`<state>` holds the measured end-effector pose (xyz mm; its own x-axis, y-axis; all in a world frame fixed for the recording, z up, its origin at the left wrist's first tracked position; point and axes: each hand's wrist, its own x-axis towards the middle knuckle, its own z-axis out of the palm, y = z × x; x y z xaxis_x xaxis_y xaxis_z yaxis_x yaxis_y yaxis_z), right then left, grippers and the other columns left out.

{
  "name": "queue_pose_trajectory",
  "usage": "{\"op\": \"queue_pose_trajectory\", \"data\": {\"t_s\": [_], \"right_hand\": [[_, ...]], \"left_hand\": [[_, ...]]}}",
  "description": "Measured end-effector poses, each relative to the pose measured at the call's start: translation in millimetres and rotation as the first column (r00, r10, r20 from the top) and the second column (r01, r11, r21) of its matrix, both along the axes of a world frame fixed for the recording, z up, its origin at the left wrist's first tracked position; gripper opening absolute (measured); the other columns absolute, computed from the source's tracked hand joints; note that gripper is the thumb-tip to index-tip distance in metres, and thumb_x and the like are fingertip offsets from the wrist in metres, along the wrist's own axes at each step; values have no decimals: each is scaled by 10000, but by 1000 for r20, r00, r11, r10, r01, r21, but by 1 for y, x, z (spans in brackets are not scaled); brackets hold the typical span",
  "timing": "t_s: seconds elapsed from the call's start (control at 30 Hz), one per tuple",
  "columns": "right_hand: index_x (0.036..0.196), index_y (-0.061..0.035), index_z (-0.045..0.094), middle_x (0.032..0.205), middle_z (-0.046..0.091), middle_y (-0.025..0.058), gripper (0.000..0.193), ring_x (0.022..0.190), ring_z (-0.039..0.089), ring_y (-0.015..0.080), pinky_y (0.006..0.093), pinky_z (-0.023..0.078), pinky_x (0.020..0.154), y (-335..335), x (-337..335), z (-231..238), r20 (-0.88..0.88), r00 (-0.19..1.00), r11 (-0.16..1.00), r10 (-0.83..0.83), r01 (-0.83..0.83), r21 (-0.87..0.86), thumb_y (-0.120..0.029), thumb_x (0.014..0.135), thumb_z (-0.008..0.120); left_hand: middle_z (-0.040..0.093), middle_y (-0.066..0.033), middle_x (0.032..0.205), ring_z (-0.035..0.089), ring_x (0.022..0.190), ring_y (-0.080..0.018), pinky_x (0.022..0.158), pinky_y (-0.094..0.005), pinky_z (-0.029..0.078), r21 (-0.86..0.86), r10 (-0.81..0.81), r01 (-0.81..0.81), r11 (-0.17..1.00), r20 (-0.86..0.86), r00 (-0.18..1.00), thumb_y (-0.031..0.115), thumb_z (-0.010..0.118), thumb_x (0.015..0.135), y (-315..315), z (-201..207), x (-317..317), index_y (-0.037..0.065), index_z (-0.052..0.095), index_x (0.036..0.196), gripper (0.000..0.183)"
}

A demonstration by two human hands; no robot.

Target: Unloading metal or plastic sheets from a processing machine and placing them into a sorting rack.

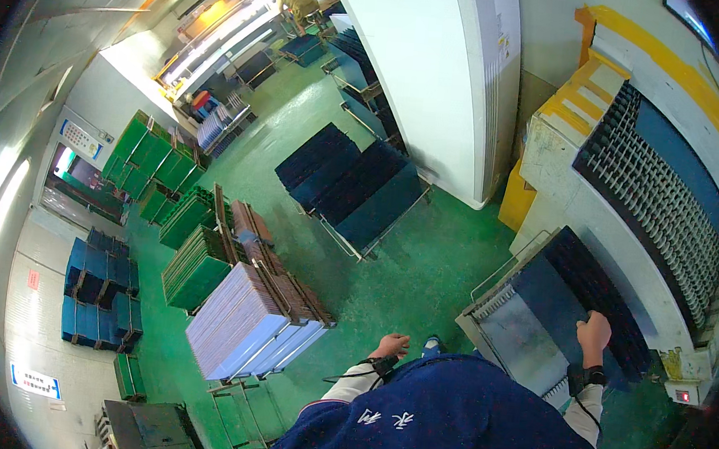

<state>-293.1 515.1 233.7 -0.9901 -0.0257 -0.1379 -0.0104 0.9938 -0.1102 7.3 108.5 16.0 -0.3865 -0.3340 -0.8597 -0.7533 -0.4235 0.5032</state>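
My right hand (pixel 593 331) is closed at the edge of a dark blue panel (pixel 554 282) that stands in a slotted rack (pixel 494 332) at my right. More dark panels stand close together behind it, and a paler grey panel (pixel 520 328) leans at the near side of the same rack. My left hand (pixel 393 345) hangs in front of my body, its fingers curled in with nothing visible in them. Both wrists wear dark bands with thin cables.
A roller conveyor machine (pixel 657 193) stands at the right, beside a tall white cabinet (pixel 414 68). Ahead is a rack of dark panels (pixel 354 182). At the left stand a rack of pale violet panels (pixel 237 325) and green panels (pixel 195 271). Another person (pixel 297 3) is far off.
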Motion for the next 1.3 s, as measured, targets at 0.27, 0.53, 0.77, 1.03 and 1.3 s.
{"op": "queue_pose_trajectory", "data": {"t_s": [0.27,0.53,0.77,1.03,1.3], "right_hand": [[970,-25,629,943,622,170,382,896,594,306,374,465,770,-3,0,5,41,999,1000,-24,24,-8,-185,635,716],[974,-28,627,953,620,166,380,904,590,302,371,464,775,-5,-1,8,74,997,999,-33,32,7,-185,639,714],[994,-33,621,972,616,163,392,924,583,296,364,458,790,0,-2,-1,46,999,1000,-18,18,2,-187,645,709],[1007,-34,616,992,613,157,392,940,579,293,365,455,798,-2,-1,2,66,997,999,-34,33,11,-192,659,702],[996,-26,619,968,619,168,391,916,588,307,376,461,785,1,-2,0,39,999,1000,-17,17,-10,-189,651,704]], "left_hand": [[618,-96,882,593,603,-189,448,-281,452,13,-25,25,1000,-7,1000,313,603,796,-2,-5,2,35,548,1090,408],[621,-100,916,600,640,-188,489,-289,475,9,-55,55,998,3,998,326,591,799,-3,-6,3,37,542,1112,429],[627,-104,940,615,671,-189,512,-289,490,-13,-76,76,997,1,997,330,584,800,-4,-13,5,39,552,1110,426],[626,-114,940,617,664,-194,509,-293,495,-6,-62,62,998,0,998,319,589,794,-4,-14,5,36,551,1103,420],[622,-104,888,599,611,-190,469,-289,481,24,-4,4,1000,-8,1000,285,604,789,-1,-5,2,25,554,1081,395]]}}
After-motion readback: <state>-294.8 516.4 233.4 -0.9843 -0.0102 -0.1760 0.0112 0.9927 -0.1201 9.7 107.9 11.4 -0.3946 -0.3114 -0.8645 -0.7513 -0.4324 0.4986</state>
